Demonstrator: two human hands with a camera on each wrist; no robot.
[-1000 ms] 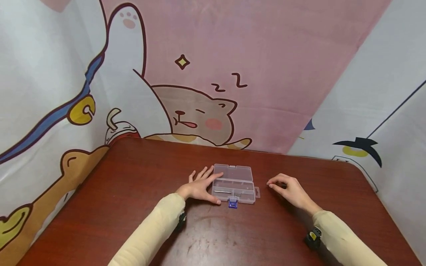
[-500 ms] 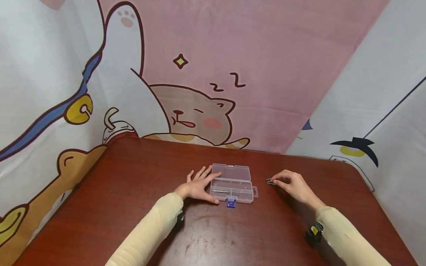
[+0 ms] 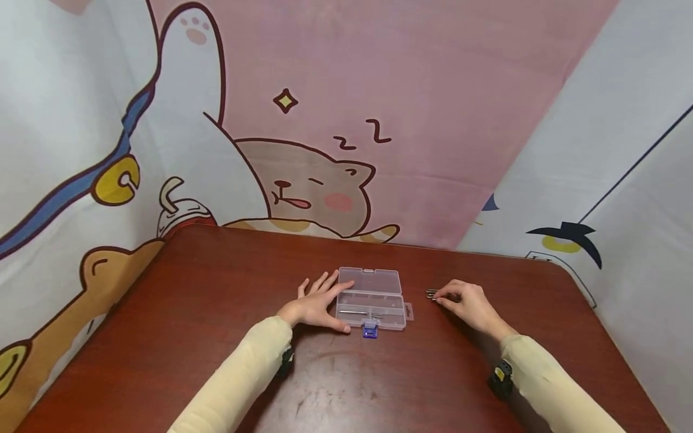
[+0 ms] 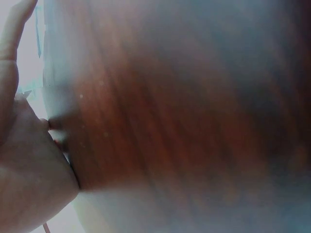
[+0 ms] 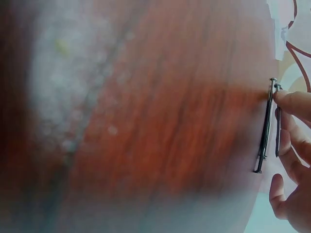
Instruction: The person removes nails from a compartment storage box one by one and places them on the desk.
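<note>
Clear plastic box [image 3: 373, 299] lying open on the reddish-brown worktop [image 3: 346, 388], with loose nails [image 5: 265, 130] to its right.
Its lid [image 3: 370, 281] was folded back, its blue latch [image 3: 370, 331] hung at the near edge, and slim metal pieces [image 3: 353, 312] lay in the front row. Against the box's left side rested the left hand [image 3: 313, 307], its fingers spread and grasping nothing. Apart from the box, the right hand [image 3: 465, 302] pinched one nail [image 5: 278, 127] near its head, just beside the loose nails.
</note>
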